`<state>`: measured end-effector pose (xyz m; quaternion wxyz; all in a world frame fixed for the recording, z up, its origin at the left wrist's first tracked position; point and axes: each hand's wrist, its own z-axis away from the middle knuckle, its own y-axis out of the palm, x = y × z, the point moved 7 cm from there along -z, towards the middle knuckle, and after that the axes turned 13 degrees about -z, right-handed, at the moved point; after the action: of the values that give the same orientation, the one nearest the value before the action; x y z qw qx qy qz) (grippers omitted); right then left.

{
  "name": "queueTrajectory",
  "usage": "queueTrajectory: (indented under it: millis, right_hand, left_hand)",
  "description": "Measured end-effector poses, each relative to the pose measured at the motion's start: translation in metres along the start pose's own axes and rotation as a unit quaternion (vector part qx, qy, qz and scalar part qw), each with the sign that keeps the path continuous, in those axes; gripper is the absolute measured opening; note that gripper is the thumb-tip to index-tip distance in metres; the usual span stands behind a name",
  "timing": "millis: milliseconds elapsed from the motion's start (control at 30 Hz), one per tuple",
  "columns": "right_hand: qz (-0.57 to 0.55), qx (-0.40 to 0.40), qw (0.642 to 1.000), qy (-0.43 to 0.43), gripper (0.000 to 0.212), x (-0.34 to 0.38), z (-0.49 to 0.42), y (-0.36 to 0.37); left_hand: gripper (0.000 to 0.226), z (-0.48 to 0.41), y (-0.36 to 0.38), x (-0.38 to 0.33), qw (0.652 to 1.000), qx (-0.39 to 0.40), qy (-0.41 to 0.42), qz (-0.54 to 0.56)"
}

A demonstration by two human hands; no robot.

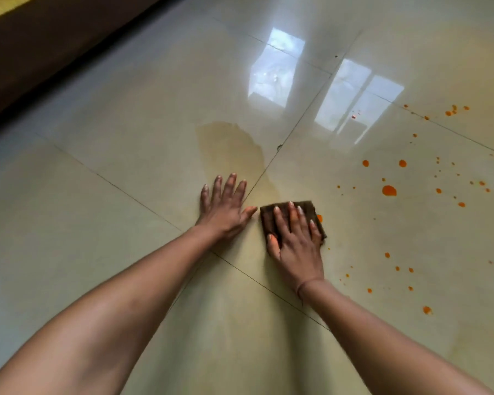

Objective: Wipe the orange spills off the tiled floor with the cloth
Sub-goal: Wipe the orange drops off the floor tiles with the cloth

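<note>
The soft, limp cloth [293, 220] was pinned flat by the right hand [295, 242], its grip released; best pressed centrally. The left hand [224, 208] was braced, splayed, on the tiled floor [126, 218].

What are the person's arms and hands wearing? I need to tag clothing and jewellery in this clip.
Both forearms are bare, with no sleeves in view. The right hand has a thin band around its wrist and orange staining on the thumb tip. The left hand wears nothing visible: no gloves, rings or watch. Fingernails look unpainted.
</note>
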<state>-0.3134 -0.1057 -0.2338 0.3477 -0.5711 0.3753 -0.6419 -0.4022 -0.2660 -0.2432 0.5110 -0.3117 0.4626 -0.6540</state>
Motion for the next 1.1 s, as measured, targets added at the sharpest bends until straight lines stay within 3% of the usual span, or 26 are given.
queueTrajectory:
  millis: [133, 300, 433, 533, 600, 733, 800, 1000, 1100]
  right_hand:
    - [-0.022, 0.042, 0.998, -0.046, 0.063, -0.014, 0.086, -0.003]
    - [0.008, 0.021, 0.998, 0.06, 0.069, -0.043, -0.005, -0.02]
    - [-0.015, 0.002, 1.0, 0.016, 0.064, -0.036, 0.098, -0.019]
    - [-0.028, 0.02, 0.999, 0.013, 0.064, -0.039, 0.036, -0.021]
    - [-0.008, 0.033, 0.997, 0.066, 0.063, -0.052, -0.022, -0.029]
    - [-0.008, 0.006, 1.0, -0.003, 0.064, -0.049, 0.052, -0.028]
    - [0.002, 0.047, 0.999, -0.026, 0.065, -0.055, 0.078, -0.02]
    - [0.012, 0.049, 0.998, 0.03, 0.07, -0.058, -0.013, -0.029]
    - [0.053, 0.123, 0.978, -0.159, 0.062, -0.062, 0.027, -0.033]
  left_hand:
    - [0.081, -0.004, 0.005, 0.002, 0.999, 0.039, 0.002, -0.025]
    - [0.095, -0.004, -0.002, -0.012, 0.995, 0.083, -0.016, -0.054]
    - [0.11, -0.002, -0.004, -0.016, 0.993, 0.095, -0.023, -0.067]
    - [0.118, -0.002, -0.008, -0.02, 0.992, 0.106, -0.022, -0.065]
    - [0.119, -0.003, -0.009, -0.019, 0.992, 0.105, -0.031, -0.064]
    - [0.12, -0.006, -0.008, -0.021, 0.989, 0.117, -0.038, -0.078]
    - [0.12, -0.006, -0.011, -0.022, 0.988, 0.126, -0.042, -0.072]
    - [0.118, -0.003, -0.01, -0.023, 0.992, 0.111, -0.049, -0.046]
    - [0.118, -0.006, -0.007, -0.023, 0.99, 0.122, -0.053, -0.042]
